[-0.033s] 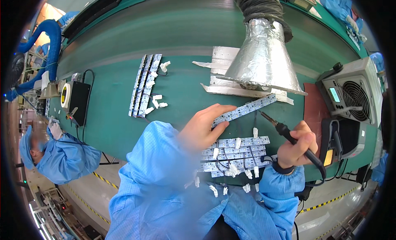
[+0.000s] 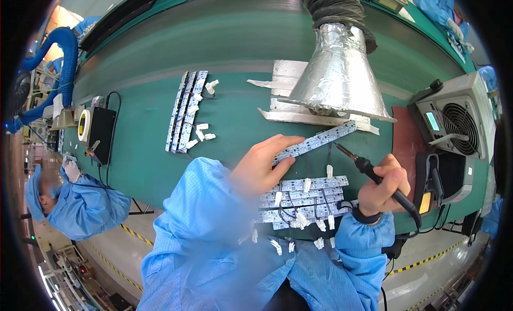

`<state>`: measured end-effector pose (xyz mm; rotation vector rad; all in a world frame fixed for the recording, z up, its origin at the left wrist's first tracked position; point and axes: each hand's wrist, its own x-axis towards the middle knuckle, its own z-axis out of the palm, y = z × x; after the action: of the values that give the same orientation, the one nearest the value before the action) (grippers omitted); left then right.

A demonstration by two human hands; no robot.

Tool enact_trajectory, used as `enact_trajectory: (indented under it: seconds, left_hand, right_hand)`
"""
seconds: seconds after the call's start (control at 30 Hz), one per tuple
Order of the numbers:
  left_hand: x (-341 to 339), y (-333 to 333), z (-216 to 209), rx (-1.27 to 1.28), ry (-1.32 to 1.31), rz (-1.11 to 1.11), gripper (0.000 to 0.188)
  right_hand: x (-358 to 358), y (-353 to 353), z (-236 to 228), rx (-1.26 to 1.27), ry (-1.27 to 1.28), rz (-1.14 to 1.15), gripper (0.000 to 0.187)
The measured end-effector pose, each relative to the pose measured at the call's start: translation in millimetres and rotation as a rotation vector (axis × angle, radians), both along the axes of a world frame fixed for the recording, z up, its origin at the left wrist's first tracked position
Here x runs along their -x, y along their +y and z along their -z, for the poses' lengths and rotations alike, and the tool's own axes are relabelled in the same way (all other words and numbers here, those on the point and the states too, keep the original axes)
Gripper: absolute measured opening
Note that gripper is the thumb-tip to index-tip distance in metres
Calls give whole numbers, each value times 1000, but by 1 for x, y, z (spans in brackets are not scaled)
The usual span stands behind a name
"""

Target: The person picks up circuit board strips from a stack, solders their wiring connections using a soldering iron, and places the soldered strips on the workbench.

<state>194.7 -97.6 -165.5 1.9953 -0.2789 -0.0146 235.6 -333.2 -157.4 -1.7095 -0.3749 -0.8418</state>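
My left hand [image 2: 263, 164] pinches the near left end of a narrow LED circuit board strip [image 2: 324, 139], which slants up to the right. In my right hand [image 2: 382, 192] is a soldering iron [image 2: 370, 171], held like a pen. Its tip sits just off the strip's right half, near a thin dark wire that runs down to a white connector [image 2: 329, 172]; whether they touch I cannot tell. Below my hands lie several more LED strips [image 2: 334, 192] side by side, with dark wires and white connectors along their near side. My left sleeve hides part of them.
A foil-covered fume hood [image 2: 342, 75] hangs over a white board [image 2: 286, 78] beyond the strip. Several wired strips [image 2: 187, 110] lie left. At right stand a fan unit [image 2: 454, 121] and an iron holder [image 2: 430, 180]. A black device [image 2: 99, 132] and a co-worker [image 2: 88, 204] are far left.
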Motion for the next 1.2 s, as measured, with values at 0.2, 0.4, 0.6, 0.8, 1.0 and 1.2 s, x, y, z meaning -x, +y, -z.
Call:
enact_trajectory:
  seconds: [0.2,0.4,0.6,0.8,1.0,1.2]
  left_hand:
    - [2,0,1,0,-18,-10,38]
    - [1,-1,-3,15,18,-13,38]
    - [2,-1,-2,15,4,-11,39]
    - [1,-1,1,-1,-26,-9,39]
    - [1,0,-7,9,95,-8,39]
    - [3,0,-4,0,-8,-22,38]
  right_hand:
    - [-4,1,7,-9,-22,-65,34]
    - [-7,1,7,0,-32,-115,34]
    - [-12,4,6,17,-90,-73,35]
    - [-8,4,5,9,-41,-93,34]
    - [-8,4,3,7,-13,-101,34]
    - [-10,-7,4,-101,-48,-5,38]
